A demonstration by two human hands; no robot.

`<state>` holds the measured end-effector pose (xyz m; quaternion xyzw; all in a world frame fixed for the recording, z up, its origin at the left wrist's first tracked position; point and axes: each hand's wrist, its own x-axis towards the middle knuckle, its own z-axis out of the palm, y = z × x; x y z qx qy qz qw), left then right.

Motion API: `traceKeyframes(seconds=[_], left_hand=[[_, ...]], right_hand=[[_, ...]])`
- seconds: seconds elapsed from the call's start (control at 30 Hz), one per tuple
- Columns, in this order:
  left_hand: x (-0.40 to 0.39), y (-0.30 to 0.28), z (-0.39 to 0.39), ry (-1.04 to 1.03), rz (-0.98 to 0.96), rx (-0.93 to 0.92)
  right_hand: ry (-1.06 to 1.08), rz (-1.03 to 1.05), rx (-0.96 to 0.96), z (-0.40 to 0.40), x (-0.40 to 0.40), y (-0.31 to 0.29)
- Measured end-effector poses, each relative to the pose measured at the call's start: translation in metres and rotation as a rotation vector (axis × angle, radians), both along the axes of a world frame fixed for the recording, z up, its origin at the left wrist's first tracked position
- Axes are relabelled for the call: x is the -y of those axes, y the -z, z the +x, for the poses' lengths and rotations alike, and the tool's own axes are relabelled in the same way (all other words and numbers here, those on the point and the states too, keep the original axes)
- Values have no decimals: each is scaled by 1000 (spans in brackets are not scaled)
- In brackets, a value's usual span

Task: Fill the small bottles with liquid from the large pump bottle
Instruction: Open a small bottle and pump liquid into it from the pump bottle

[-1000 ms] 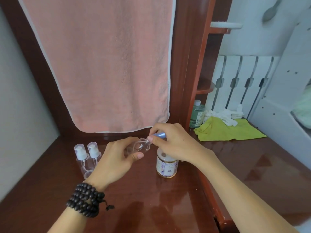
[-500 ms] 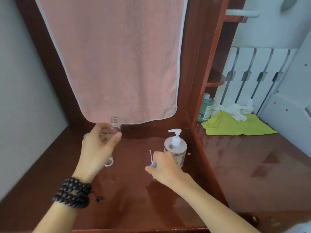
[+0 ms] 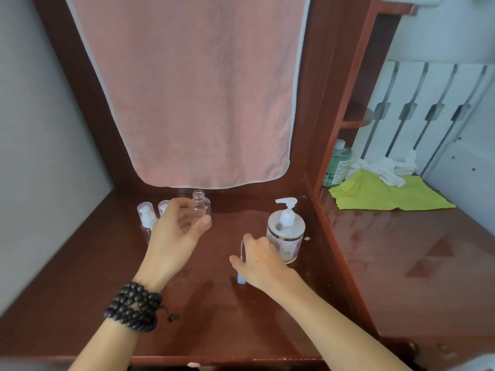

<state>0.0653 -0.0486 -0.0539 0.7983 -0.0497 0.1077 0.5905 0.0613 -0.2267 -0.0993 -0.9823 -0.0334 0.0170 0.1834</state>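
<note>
Landmark: the large white-topped pump bottle with a pale printed label stands upright on the glossy red-brown wooden desk; every place below is given from it.
Open bottle: a small clear plastic bottle with a bare threaded neck and no cap, upright, to the left of the pump bottle and well apart from it. It looks empty, though clear liquid would be hard to see.
Left hand: the left hand, a dark beaded bracelet at its wrist, curls loosely around that open bottle, thumb on its near side.
Right hand: the right hand sits just in front and left of the pump bottle, low over the desk, fingers closed narrowly on a small blue cap with a thin clear dip tube that pokes up past the knuckles.
Capped bottles: two small clear bottles with white pump caps stand farther left, beyond the left hand, partly hidden by it; their fill level cannot be read.
Backdrop: a pink towel hangs behind the pump bottle, up and to the left.
Done: one small bottle is uncapped and in hand.
Left: the cap seems about to be put down; the bottle neck is not yet under the spout, no pumping is visible, and recapping plus the other two bottles appear to remain.
</note>
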Motion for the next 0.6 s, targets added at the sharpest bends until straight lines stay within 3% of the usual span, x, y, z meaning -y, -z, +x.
traceKeyframes(seconds=[0.27, 0.37, 0.5, 0.6], left_hand=[[50, 13, 21, 117, 240, 70], [75, 18, 34, 180, 383, 136], [93, 16, 43, 226, 442, 196], [96, 14, 48, 256, 468, 246]], right_hand=[[276, 214, 438, 29, 93, -101], [290, 238, 347, 61, 107, -94], [269, 270, 143, 86, 98, -76], [246, 324, 94, 92, 90, -74]])
